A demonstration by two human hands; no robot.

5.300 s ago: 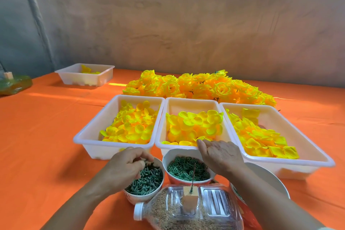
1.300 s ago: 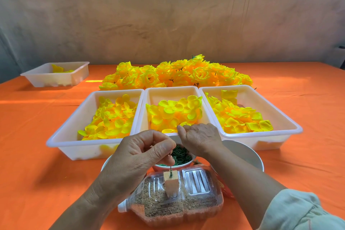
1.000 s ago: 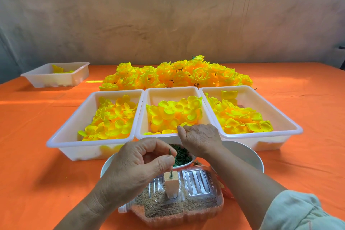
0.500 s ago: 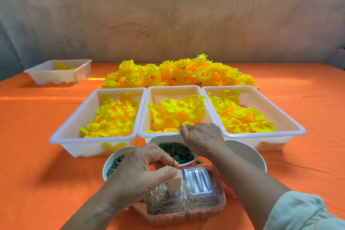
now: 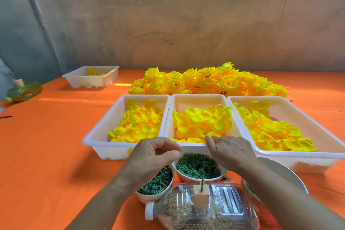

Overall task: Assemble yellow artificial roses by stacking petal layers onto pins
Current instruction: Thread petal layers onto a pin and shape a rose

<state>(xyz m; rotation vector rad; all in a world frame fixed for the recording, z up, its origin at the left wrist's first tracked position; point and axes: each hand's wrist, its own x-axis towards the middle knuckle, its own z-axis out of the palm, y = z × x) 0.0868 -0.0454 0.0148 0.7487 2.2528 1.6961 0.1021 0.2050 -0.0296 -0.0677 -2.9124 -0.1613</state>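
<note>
Left hand (image 5: pixel 155 155): thumb and forefinger pinched, contents unclear. Right hand (image 5: pixel 230 150): fingers bent over ring bowl (image 5: pixel 197 179), grip unclear.

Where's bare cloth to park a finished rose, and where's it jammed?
Free: orange cloth left of the left tray, up to the small far tray and green bottle. Jammed: near centre, left hand, right hand, pin bowl, ring bowl and sand bottle against the middle tray.

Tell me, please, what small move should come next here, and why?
Probably the right hand should lift one layer from the petals in the middle tray and thread it onto the pin. The pin stands bare in its block, and that hand's fingertips are at the tray's near edge, by the petals.
</note>
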